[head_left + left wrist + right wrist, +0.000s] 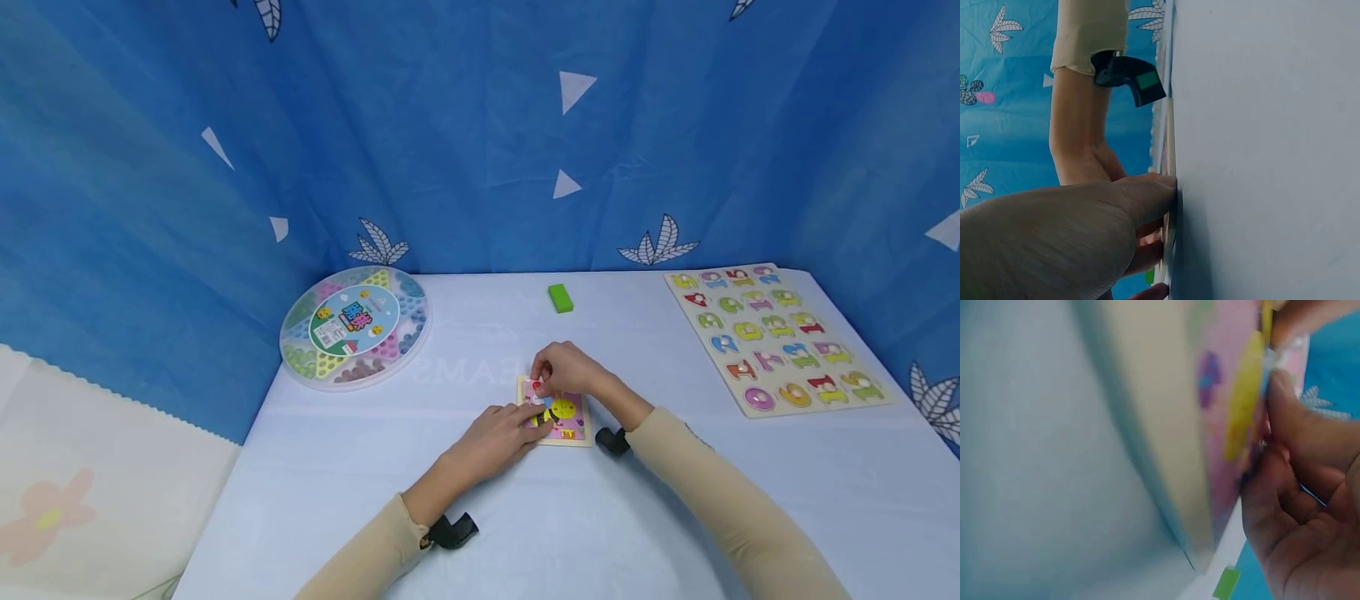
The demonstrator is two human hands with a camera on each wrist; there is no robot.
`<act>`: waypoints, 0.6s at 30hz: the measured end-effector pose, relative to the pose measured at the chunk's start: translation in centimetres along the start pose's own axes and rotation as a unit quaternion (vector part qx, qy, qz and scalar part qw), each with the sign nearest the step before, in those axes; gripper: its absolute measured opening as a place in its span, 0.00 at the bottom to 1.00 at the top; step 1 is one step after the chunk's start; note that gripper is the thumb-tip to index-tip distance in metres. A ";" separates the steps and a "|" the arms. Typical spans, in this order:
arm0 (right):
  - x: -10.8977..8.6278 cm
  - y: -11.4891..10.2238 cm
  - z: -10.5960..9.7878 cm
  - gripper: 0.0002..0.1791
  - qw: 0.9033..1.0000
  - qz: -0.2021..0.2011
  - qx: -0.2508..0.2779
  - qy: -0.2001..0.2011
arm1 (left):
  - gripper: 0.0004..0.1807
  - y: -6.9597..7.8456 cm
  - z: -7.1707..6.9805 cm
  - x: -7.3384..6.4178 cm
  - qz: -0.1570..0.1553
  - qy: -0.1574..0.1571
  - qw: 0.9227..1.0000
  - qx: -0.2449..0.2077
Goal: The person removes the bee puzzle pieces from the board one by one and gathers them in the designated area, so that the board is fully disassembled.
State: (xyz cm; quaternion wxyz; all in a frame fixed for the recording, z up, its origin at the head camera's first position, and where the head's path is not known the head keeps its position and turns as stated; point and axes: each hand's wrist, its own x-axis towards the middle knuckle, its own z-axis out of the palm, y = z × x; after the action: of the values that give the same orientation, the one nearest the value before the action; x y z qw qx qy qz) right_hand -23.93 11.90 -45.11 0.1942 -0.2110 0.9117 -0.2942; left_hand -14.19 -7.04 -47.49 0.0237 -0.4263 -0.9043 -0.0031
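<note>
A small wooden jigsaw puzzle [572, 442] with a pink picture of a yellow bee [564, 408] lies at the middle of the white table. My left hand [498, 437] rests on its left side, fingers stretched across the picture; in the left wrist view the thumb [1154, 190] touches the board's edge. Over the far left corner, my right hand [566, 368] has thumb and forefinger together on a puzzle piece. In the right wrist view those right fingers [1266, 487] hide most of that piece, and the tray's pale rim [1160, 412] is blurred.
A round Chinese checkers box [408, 333] with coloured pieces lies at the table's back left. A green block [560, 298] lies behind the puzzle. On the right is a wooden number board [720, 379]. Blue patterned cloth [480, 142] hangs behind the table.
</note>
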 end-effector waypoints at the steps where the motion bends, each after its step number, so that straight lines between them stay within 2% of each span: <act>1: 0.0 0.0 -0.1 0.06 1.000 0.003 0.006 -0.005 | 0.20 0.0 0.0 0.0 0.000 -0.001 1.000 0.001; 5: 0.0 0.3 -0.5 0.05 0.999 0.017 0.039 -0.021 | 0.20 0.0 0.1 0.1 -0.001 -0.006 1.000 0.005; 11: 0.0 0.8 -0.6 0.05 0.997 0.019 0.078 -0.021 | 0.21 0.1 0.1 0.0 -0.002 -0.017 1.000 0.000; 13: 0.0 0.7 -0.6 0.05 0.997 0.019 0.077 -0.018 | 0.21 0.1 0.1 0.0 -0.003 -0.019 1.000 -0.001; 18: -0.1 0.1 -0.5 0.03 0.999 0.011 0.032 -0.014 | 0.21 0.2 0.0 0.1 -0.006 -0.014 1.000 0.003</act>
State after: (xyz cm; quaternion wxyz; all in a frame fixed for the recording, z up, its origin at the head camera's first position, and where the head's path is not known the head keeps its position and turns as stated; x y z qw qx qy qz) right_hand -24.11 12.19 -44.80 0.2172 -0.1989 0.9010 -0.3184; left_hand -14.12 -6.88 -47.46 0.0127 -0.4206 -0.9071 0.0052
